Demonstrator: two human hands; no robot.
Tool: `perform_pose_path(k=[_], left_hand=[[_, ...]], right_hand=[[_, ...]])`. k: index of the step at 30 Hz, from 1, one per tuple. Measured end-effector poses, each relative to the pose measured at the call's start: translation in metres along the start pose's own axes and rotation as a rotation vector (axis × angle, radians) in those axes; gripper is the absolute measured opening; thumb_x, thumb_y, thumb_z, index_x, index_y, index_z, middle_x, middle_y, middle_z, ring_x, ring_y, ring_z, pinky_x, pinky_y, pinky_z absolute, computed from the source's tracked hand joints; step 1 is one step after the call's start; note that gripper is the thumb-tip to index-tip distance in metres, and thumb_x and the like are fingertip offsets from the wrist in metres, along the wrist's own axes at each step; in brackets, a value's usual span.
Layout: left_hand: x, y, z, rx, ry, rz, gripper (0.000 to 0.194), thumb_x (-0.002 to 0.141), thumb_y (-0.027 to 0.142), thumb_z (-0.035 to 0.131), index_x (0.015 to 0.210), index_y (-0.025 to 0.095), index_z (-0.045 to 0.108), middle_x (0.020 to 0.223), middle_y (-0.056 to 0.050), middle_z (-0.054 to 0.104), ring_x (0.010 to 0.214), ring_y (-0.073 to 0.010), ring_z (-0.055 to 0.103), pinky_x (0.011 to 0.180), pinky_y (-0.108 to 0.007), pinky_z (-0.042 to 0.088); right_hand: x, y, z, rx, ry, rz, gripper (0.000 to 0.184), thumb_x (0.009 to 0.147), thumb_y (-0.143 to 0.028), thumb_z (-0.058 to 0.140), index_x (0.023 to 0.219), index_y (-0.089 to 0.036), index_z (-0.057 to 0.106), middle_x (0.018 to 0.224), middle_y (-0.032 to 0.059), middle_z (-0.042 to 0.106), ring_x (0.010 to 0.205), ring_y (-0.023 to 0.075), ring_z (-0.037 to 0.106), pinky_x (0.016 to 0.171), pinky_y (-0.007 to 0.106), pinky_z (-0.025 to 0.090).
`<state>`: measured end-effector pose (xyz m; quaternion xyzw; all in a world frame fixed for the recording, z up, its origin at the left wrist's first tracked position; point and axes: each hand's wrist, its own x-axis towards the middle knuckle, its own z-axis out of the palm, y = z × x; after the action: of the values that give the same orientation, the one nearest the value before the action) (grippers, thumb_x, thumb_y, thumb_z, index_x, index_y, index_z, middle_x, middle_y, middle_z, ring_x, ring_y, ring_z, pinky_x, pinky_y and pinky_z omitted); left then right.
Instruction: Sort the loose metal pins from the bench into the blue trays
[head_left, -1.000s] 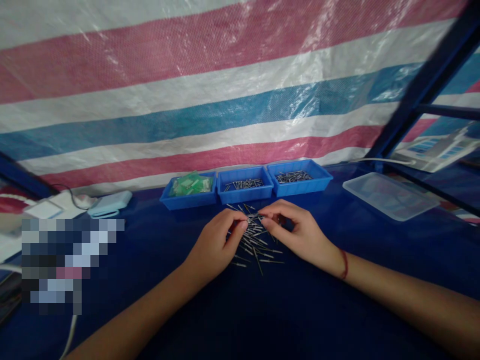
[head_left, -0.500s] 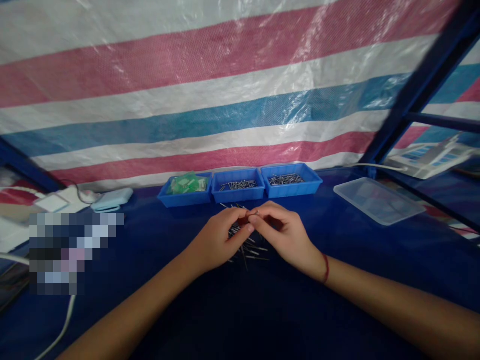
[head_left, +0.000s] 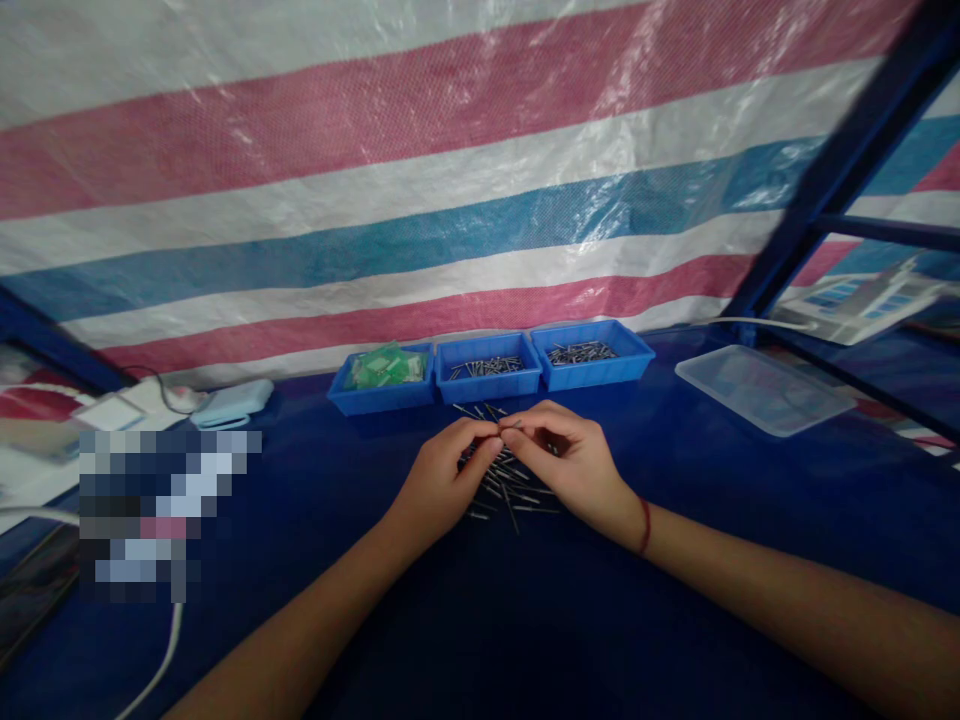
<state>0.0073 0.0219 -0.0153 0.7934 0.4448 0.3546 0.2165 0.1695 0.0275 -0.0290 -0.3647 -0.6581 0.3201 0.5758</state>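
Drawn together over the last second, the left hand [head_left: 442,470] and right hand [head_left: 574,455] meet, apparently both pinching a slim metal pin [head_left: 516,426], mostly hidden; a pin heap [head_left: 507,490] lies beneath on the tabletop [head_left: 480,620]; three blue trays [head_left: 489,387] line its far edge.

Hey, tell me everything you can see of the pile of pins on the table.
The pile of pins is a loose, low scatter of thin, straight, metallic-looking pieces, some silvery, some darker, crossing at many angles. It lies on the blue table, on the near side of the middle tray. The left hand and right hand partly hide it; whether they touch it, I can't tell.
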Motion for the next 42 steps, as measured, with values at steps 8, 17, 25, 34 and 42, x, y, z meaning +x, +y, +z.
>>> perform_pose_path(k=[8, 17, 25, 34, 42], left_hand=[[-0.004, -0.004, 0.001, -0.002, 0.127, 0.049, 0.011, 0.088, 0.02, 0.05, 0.093, 0.019, 0.059, 0.09, -0.003, 0.064, 0.082, -0.0154, 0.059, 0.072, -0.027, 0.046], [-0.011, 0.008, 0.004, -0.014, 0.243, 0.129, 0.008, 0.088, 0.018, 0.05, 0.091, 0.019, 0.057, 0.087, -0.003, 0.061, 0.078, -0.0144, 0.057, 0.069, -0.026, 0.044], [-0.013, 0.012, 0.006, 0.0, 0.188, 0.07, 0.007, 0.089, 0.023, 0.048, 0.088, 0.018, 0.054, 0.083, -0.002, 0.059, 0.075, -0.0138, 0.055, 0.07, -0.027, 0.044], [-0.008, 0.008, 0.005, 0.032, 0.109, -0.019, 0.013, 0.088, 0.023, 0.048, 0.098, 0.019, 0.055, 0.089, -0.003, 0.062, 0.076, -0.0149, 0.057, 0.069, -0.029, 0.046], [0.002, -0.014, -0.03, 0.391, -0.234, 0.135, 0.023, 0.09, 0.017, 0.039, 0.094, 0.016, 0.062, 0.097, -0.007, 0.063, 0.09, -0.02, 0.059, 0.085, -0.037, 0.044]], right_hand=[[0.0, -0.012, -0.002, -0.2, -0.025, -0.08, 0.008, 0.078, -0.022, 0.062, 0.08, -0.018, 0.068, 0.065, -0.0004, 0.055, 0.056, 0.0098, 0.048, 0.051, 0.024, 0.04], [-0.003, -0.012, -0.011, -0.147, -0.163, -0.077, 0.012, 0.082, -0.024, 0.059, 0.088, -0.021, 0.069, 0.081, 0.004, 0.063, 0.072, 0.0139, 0.058, 0.064, 0.028, 0.046], [-0.003, -0.013, -0.014, 0.022, -0.239, 0.041, 0.019, 0.082, -0.034, 0.059, 0.075, -0.018, 0.067, 0.072, 0.0016, 0.061, 0.066, 0.0119, 0.056, 0.063, 0.026, 0.046], [0.039, 0.025, -0.05, 0.038, 0.353, 0.509, 0.055, 0.075, -0.062, 0.05, 0.073, -0.011, 0.067, 0.064, 0.0019, 0.053, 0.042, 0.0049, 0.035, 0.036, 0.021, 0.024], [0.019, 0.013, -0.04, 0.051, 0.133, 0.535, 0.043, 0.077, -0.052, 0.052, 0.063, -0.014, 0.065, 0.058, -0.0008, 0.05, 0.044, 0.006, 0.037, 0.04, 0.021, 0.025]])
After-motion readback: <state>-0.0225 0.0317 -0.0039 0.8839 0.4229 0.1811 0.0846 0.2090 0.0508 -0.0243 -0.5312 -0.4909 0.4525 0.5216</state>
